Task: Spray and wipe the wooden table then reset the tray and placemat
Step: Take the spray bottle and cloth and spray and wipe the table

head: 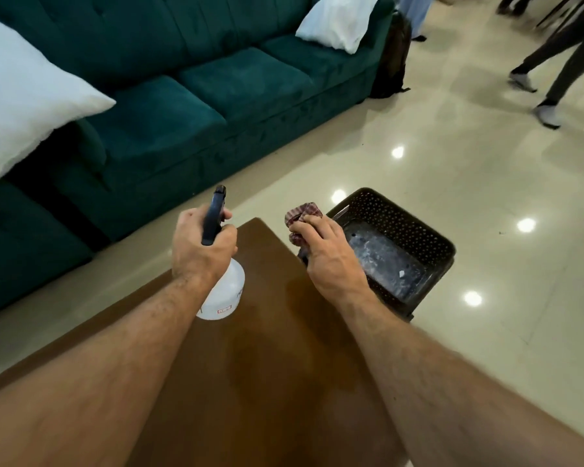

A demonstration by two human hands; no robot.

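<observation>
The brown wooden table (pixel 267 348) runs from the bottom of the view up to its far corner. My left hand (pixel 201 247) grips a spray bottle (pixel 225 293) with a translucent white body and a dark trigger head, held above the table's far left part. My right hand (pixel 327 254) is closed on a crumpled red-checked cloth (pixel 302 212) near the table's far right edge. No tray or placemat is in view.
A dark perforated plastic basket (pixel 402 230) stands on the tiled floor just past the table's right edge. A green sofa (pixel 189 106) with white pillows (pixel 24 106) lies beyond the table. A person's legs (pixel 560 72) cross the floor at the top right.
</observation>
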